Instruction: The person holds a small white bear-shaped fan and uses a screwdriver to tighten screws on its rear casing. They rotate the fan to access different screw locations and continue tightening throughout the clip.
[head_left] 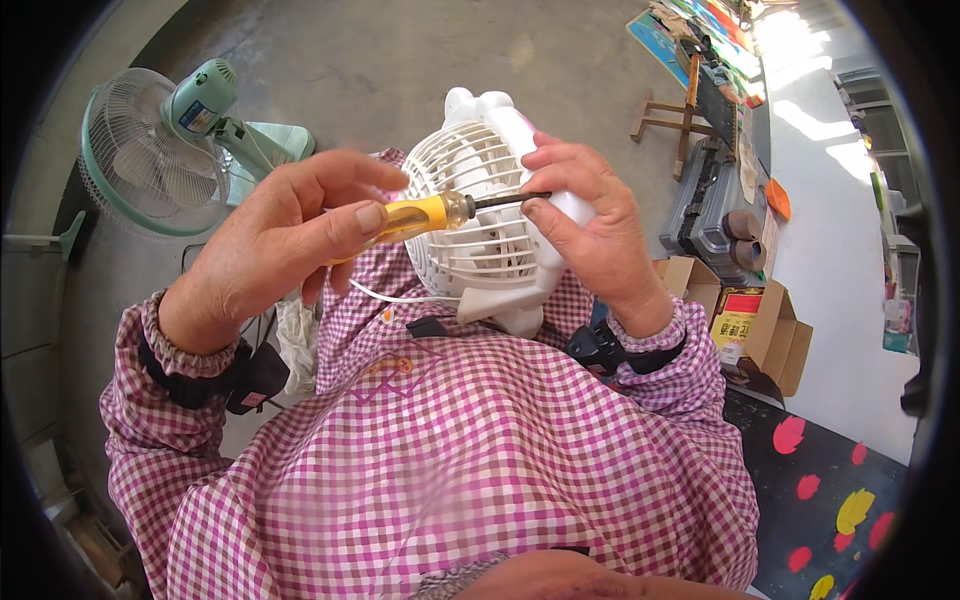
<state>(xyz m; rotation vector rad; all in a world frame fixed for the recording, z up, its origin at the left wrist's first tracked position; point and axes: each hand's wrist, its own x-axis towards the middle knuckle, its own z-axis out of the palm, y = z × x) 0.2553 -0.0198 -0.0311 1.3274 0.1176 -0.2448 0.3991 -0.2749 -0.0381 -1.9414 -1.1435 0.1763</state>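
Note:
A screwdriver [428,212] with a yellow handle and dark metal shaft lies level above a small white fan [514,128]. My left hand [280,232] holds its handle loosely between the thumb and the fingers, some of which are hidden behind it. With thumb and fingertips my right hand [605,222] pinches the shaft near its tip. The same hand is beside the fan's white housing, so I cannot tell whether the palm touches it. The fan rests on my lap, its round slatted grille turned toward the left. A thin white cord [395,297] runs from its lower side.
A green standing fan [150,150] is on the floor at the left. To the right are an opened cardboard box [775,335], a grey tool case [705,200] and a wooden stand [690,105]. A dark board [775,490] with coloured patches lies at lower right.

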